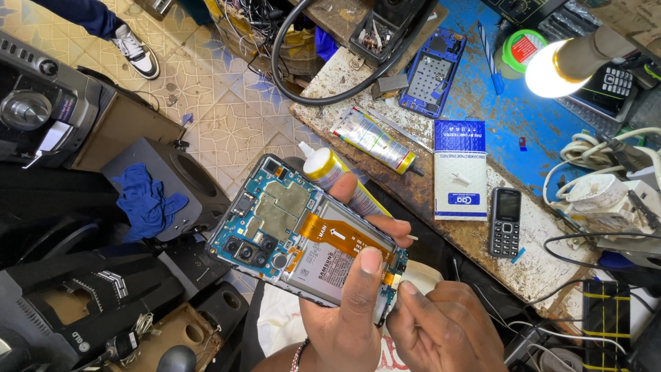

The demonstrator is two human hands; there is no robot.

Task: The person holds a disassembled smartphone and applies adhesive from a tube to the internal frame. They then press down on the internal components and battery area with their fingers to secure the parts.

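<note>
Orange flex cable (342,238) crosses the middle of the opened smartphone (303,238), which is held in the air above the person's lap, just off the near edge of the workbench (482,241); the left hand (351,303) is clamped on it, thumb pressed on the grey battery (330,269), fingers wrapped behind the far edge; the right hand (441,331) sits just beside the phone's lower end with fingers pinched together, though whether they grip a small tool I cannot tell; the work in hand looks like a repair at the lower board, and the next move calls for a steady hold and fine fingertip work there. The phone's long axis runs diagonally, camera cluster (244,251) toward the lower left, charging end toward the right hand. Behind it lies a yellow glue bottle (330,176); farther on, a white-and-blue box (460,169), a small keypad phone (506,222), a blue phone frame (434,72) and a lit bulb (547,72).
</note>
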